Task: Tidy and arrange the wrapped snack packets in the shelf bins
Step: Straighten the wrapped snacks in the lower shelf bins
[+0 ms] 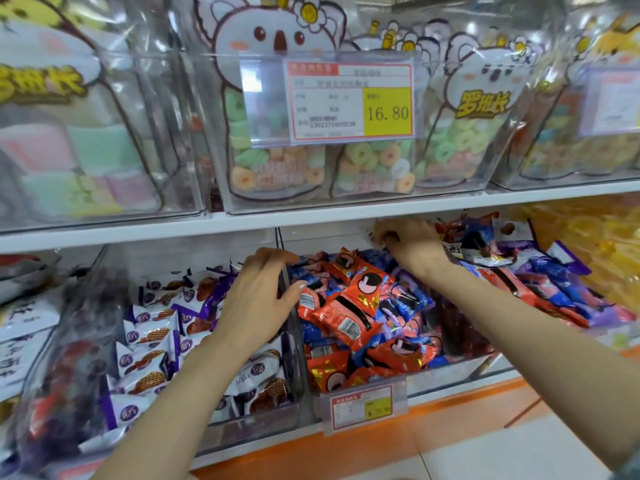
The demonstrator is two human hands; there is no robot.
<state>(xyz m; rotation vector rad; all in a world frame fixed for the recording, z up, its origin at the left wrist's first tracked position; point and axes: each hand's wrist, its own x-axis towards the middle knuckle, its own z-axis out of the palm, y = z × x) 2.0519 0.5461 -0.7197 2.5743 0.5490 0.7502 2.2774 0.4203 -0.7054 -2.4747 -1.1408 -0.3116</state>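
Note:
Red, blue and purple wrapped snack packets (360, 306) fill a clear middle bin (450, 375) on the lower shelf. White-and-purple waffle packets (152, 341) fill the clear bin to its left. My left hand (263, 299) rests over the clear divider wall (287, 292) between these two bins, fingers curved over its top edge, thumb toward the red packets. My right hand (408, 240) reaches to the back of the middle bin, just under the upper shelf, with its fingers curled on a packet; which packet is unclear.
The white upper shelf (311, 216) hangs low over the bins and carries clear tubs of ring candies (346, 168) with a price tag (349, 98). A second price tag (363, 405) clips the lower bin front. More packets (540, 271) pile at right.

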